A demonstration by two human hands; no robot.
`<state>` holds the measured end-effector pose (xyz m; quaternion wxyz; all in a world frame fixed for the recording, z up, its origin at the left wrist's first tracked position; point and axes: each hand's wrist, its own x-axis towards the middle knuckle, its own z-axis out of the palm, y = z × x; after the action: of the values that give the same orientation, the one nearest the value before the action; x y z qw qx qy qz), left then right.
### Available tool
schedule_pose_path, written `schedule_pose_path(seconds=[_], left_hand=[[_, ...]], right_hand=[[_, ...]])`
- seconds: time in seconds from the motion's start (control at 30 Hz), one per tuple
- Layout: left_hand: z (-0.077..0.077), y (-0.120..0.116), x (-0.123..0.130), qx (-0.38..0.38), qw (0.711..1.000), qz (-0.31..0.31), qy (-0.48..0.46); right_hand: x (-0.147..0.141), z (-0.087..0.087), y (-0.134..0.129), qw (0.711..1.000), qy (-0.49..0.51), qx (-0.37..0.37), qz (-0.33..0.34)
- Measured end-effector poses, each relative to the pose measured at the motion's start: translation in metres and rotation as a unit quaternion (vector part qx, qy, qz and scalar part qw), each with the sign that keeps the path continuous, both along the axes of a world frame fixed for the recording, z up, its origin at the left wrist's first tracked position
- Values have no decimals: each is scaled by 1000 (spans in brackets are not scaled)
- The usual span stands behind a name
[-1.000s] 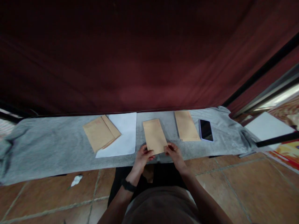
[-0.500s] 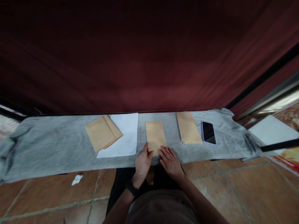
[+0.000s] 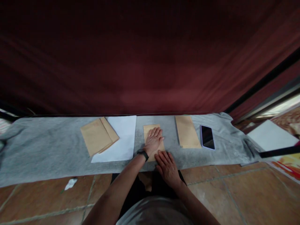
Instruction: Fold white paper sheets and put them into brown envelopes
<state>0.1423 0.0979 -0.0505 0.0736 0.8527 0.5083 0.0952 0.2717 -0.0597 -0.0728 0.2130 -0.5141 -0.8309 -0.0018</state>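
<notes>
A brown paper envelope lies flat on the grey cloth in front of me, partly covered by both hands. My left hand, with a dark band on its wrist, rests flat across the envelope's middle, fingers stretched toward the far end. My right hand lies at the envelope's near right corner, its fingertips touching the paper and its fingers extended. To the left, more brown envelopes overlap a sheet of white paper. On the right sits a small stack of brown envelopes.
A phone with a pale purple edge lies right of the stack. Grey cloth covers the long narrow surface. Behind it hangs a dark red curtain. A crumpled white scrap lies on the tiled floor.
My left hand has moved from the envelope's near left corner up onto its middle and flattened out. My right hand stays at the near right corner.
</notes>
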Motion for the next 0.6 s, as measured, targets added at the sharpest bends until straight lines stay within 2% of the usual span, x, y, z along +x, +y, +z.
schedule_pose_path(seconds=[0.17, 0.3, 0.4, 0.53, 0.6], left_hand=[[4, 26, 2, -7, 1000, 26, 11], [6, 18, -2, -26, 1000, 2, 6], [3, -12, -14, -28, 998, -47, -8], [-2, -75, -39, 5, 994, -110, -18], [-3, -105, -52, 32, 993, -115, -14]], right_hand=[[1, 1, 1, 1000, -10, -8, 4], [2, -1, 1, 1000, -13, -16, 4], [2, -2, 0, 1000, -8, -22, 6], [5, -3, -1, 1000, -7, -10, 12], [8, -3, -2, 1000, -15, -5, 19]])
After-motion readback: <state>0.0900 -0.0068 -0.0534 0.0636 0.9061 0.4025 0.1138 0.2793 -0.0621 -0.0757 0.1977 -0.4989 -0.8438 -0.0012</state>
